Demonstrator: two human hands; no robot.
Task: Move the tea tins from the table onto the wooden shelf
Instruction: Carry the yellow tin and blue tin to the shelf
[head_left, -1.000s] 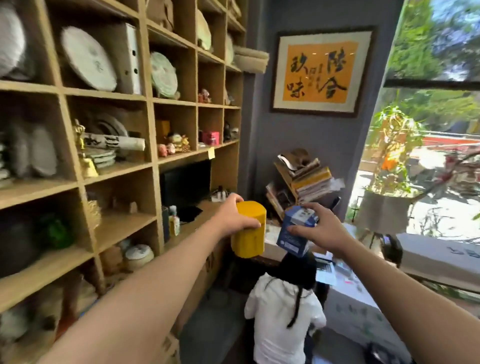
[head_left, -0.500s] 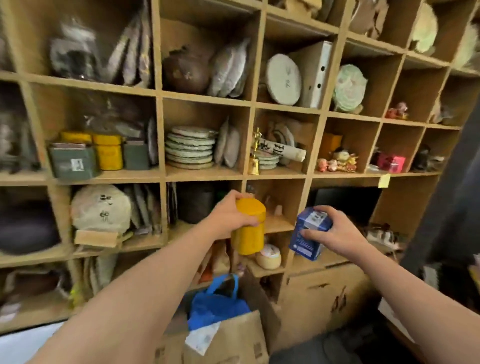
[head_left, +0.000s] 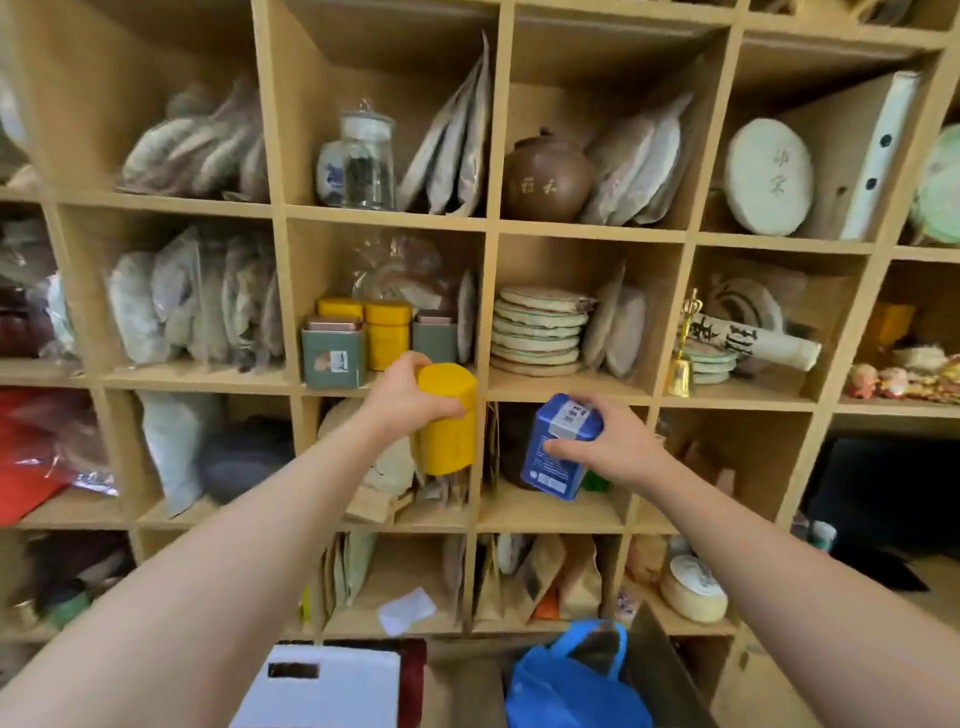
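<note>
The left hand (head_left: 402, 395) has its fingers clamped round one yellow tin (head_left: 448, 421), the right hand (head_left: 605, 441) round one blue tin (head_left: 558, 447), both held at frame centre before the wooden shelf (head_left: 488, 312). In the cubby just above stand four tins: two yellow (head_left: 387, 332), two green (head_left: 333, 353), beside stacked tea cakes (head_left: 537, 332).

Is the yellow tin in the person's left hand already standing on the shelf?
No, the yellow tin is held in the air by the left hand, in front of the wooden shelf.
</note>
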